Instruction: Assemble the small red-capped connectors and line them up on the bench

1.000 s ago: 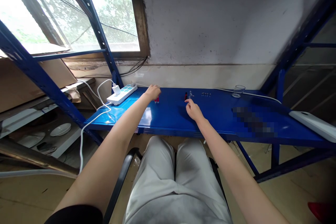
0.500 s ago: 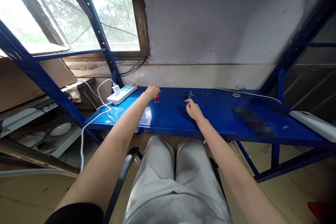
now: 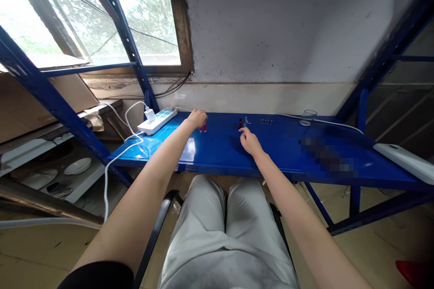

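Note:
On the blue metal table, my left hand [image 3: 197, 118] is closed, its fingers curled downward beside two small red pieces with pale tips [image 3: 202, 129]. What its fingertips pinch, if anything, is hidden. My right hand [image 3: 250, 142] rests farther right with the index finger stretched out and the other fingers partly curled; nothing shows in it. Just beyond that finger stand a small dark-and-red piece [image 3: 240, 123] and a small clear piece [image 3: 246, 122]. To their right lie several tiny shiny metal bits [image 3: 266, 122] in short rows.
A white power strip [image 3: 158, 121] with a plug and cables occupies the left of the table [image 3: 217, 158]. On the right are a clear glass [image 3: 308, 118], a blurred dark object [image 3: 327, 157] and a long white object [image 3: 405, 161]. Blue shelf posts frame both sides.
Almost nothing differs; my left hand shifts very slightly over the red pieces. My right hand stays in place.

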A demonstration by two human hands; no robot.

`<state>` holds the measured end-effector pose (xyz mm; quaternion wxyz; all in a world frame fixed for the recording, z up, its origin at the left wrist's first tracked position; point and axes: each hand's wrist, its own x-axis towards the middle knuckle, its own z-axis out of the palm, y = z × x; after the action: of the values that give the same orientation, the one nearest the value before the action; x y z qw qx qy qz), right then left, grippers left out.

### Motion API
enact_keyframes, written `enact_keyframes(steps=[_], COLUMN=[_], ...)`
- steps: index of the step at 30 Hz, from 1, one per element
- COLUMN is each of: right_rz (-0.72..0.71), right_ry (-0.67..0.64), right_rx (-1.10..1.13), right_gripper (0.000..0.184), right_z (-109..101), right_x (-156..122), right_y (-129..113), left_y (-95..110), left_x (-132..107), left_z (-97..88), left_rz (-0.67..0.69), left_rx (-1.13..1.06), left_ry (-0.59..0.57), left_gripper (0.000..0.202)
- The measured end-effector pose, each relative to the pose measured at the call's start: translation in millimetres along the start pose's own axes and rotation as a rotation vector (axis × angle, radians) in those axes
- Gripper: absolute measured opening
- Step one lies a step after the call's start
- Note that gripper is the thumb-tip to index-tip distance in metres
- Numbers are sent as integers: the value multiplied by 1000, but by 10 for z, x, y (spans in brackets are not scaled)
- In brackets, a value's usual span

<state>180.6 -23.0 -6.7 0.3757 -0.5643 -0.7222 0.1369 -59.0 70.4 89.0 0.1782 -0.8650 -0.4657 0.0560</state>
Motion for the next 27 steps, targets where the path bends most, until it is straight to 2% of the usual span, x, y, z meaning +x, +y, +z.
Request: enact_keyframes(steps=[12, 19, 23, 27], right_rz=[16, 48, 106, 243], right_ry=[-5, -13, 42, 214], right_rx=[2, 2, -31, -46], right_gripper=[32, 34, 33, 31], right_z=[-8, -21, -37, -76], right_x=[-6, -15, -19, -10], right_y=[-17, -46, -61, -42], left_y=[-17, -22, 37, 268], left_x=[28, 17, -2, 4], left_z=[20, -20, -60, -82], left_rz=[-12, -45, -13, 81], left_rx=[-34, -71, -89, -155], left_ry=[2, -18, 105, 241], left_gripper=[17, 31, 37, 37])
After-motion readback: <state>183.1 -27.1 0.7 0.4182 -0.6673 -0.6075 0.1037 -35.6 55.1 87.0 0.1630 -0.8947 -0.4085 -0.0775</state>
